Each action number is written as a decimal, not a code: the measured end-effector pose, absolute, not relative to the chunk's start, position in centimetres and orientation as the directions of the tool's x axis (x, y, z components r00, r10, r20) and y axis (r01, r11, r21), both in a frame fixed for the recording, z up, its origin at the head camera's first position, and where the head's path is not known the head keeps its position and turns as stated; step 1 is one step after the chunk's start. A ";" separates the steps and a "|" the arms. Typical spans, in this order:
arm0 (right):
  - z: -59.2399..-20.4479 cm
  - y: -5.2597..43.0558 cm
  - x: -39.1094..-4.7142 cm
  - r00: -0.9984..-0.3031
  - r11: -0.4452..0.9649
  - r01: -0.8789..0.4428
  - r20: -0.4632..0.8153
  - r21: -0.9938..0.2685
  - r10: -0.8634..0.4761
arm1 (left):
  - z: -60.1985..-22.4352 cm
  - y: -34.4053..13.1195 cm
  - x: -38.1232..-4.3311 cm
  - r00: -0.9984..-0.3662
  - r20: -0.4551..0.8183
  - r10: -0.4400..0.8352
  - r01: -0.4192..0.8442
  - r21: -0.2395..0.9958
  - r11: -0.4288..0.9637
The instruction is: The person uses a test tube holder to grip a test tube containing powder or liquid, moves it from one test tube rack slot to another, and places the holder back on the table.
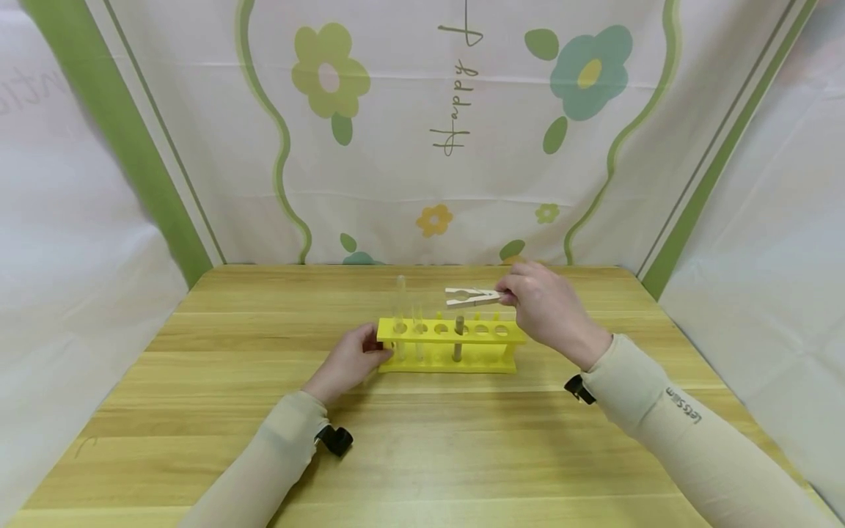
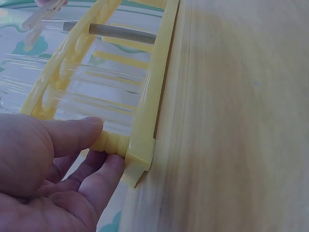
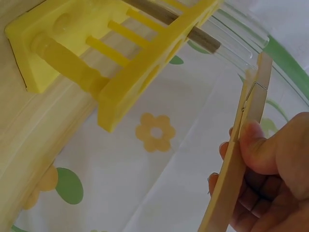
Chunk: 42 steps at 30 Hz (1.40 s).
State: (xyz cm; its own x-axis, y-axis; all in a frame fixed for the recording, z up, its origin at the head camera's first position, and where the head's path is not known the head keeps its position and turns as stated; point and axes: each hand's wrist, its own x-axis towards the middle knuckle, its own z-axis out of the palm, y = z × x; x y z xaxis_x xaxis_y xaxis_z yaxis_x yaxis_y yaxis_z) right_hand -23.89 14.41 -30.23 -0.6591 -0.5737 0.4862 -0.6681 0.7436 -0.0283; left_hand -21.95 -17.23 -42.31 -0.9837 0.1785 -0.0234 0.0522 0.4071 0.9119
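Observation:
A yellow test tube rack (image 1: pixel 451 336) stands on the table. At its left end my left hand (image 1: pixel 348 363) grips the yellow end post (image 2: pixel 112 143) between thumb and fingers. Two clear test tubes (image 1: pixel 400 304) sit in the left holes. Further right stands a dark grey-brown column (image 1: pixel 458 345); clear glass seems to extend above it in the wrist views. My right hand (image 1: pixel 543 308) holds a wooden test tube clamp (image 1: pixel 478 298) by its handle above the rack, tip pointing left. Its tip is close to the glass above the column; I cannot tell whether they touch.
Under the rack is a wood-grain table (image 1: pixel 422 447). A white curtain (image 1: pixel 396 161) with printed flowers hangs behind the table's back edge, and pale sheets close off both sides. Several short yellow pegs (image 3: pixel 116 50) stand along the rack's back.

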 end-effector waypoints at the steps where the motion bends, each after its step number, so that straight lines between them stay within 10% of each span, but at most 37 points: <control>1: -30.3 14.4 -23.9 -0.666 0.747 -0.664 0.481 -0.032 -0.571 | -42.3 -17.2 -21.9 -0.983 -0.023 0.180 0.053 0.912 0.407; 42: -34.1 14.4 -23.9 -0.699 0.738 -0.671 0.386 -0.065 -0.602 | -42.5 -17.3 -22.1 -0.981 -0.013 0.194 0.066 0.915 0.399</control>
